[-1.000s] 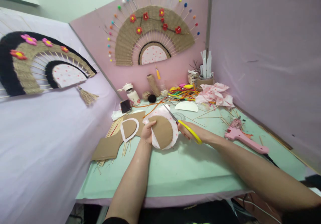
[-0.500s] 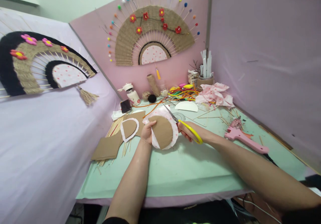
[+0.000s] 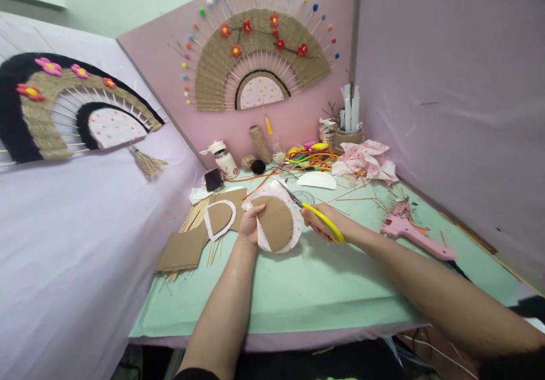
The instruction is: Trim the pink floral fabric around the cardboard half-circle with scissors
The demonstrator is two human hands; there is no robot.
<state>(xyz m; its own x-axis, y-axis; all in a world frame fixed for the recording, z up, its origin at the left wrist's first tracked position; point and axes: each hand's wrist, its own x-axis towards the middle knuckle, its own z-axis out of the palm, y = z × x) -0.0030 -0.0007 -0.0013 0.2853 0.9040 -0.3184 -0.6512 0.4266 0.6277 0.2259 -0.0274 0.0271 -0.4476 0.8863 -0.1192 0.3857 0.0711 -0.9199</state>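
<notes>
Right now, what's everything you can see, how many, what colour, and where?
Fan-shaped hangings: 2, multicoloured, walls.
Bottle: 1, white, back left.
Twine cone: 1, brown, back.
Chenille stems: many, multicoloured, back.
Strips: several, white, back right.
Crumpled cloth: 1, pink, back right.
Half-disc: 1, white, back.
Protractor: 1, clear, middle.
Glue gun: 1, pink, right.
Thin sticks: many, tan, left and right.
Cardboard pieces: several, brown, left.
Cloth-edged D-shape: 1, brown and white, left.
Tablecloth: 1, pale green, underneath.
Scissors: 1, yellow, middle.
Cloth-backed cardboard: 1, brown and pink, middle.
Left hand: 1, holding cardboard.
Right hand: 1, holding scissors.
</notes>
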